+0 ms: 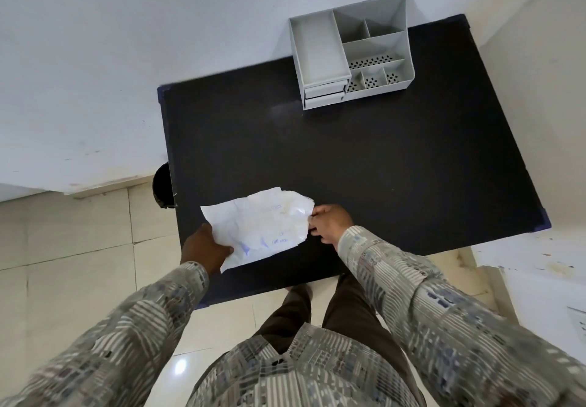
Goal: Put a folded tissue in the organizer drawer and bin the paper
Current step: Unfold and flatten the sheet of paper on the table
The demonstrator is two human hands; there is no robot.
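A crumpled white paper [258,226] with faint blue print is spread over the near left part of the black table [364,169]. My left hand [204,248] grips its near left corner. My right hand [329,222] pinches its right edge. A grey desk organizer [350,54] stands at the far side of the table against the wall, with two shut drawers [324,93] stacked at its front left and open compartments on top. No folded tissue can be seen.
A dark round bin [162,188] peeks out below the table's left edge. Cream floor tiles lie to the left and beneath me. A white wall runs behind the table. My legs stand at the near edge.
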